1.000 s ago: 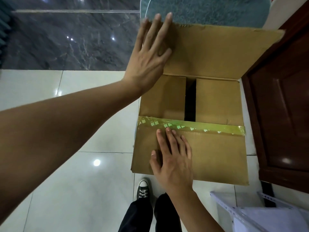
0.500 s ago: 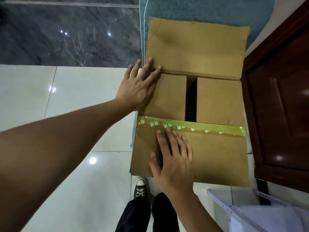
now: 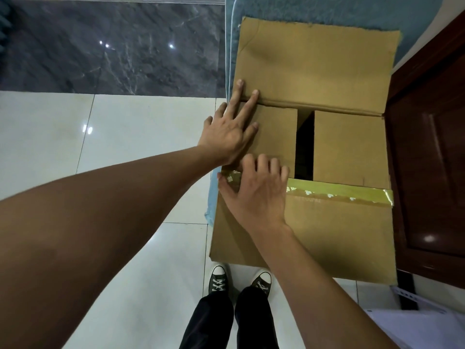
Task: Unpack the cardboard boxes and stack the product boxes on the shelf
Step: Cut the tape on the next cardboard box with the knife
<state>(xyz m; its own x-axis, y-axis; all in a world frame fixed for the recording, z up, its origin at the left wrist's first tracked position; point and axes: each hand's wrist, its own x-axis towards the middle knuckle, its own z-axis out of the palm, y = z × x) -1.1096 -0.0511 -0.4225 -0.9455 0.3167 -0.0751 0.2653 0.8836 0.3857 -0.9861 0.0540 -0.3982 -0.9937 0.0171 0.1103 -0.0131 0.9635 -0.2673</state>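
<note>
place: I take this for an indoor room, home or office I cannot tell
floor: I see glossy white tiles (image 3: 130, 137) meeting dark marble (image 3: 113, 46)
furnishings: blue rug (image 3: 327, 8), brown wooden door (image 3: 432, 157)

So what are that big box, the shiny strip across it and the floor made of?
The box looks like plain matte brown cardboard, with creased flaps. The strip seems glossy yellowish plastic tape, wrinkled and glinting. The floor appears to be polished pale tile, with grout lines and mirrored lights.
</note>
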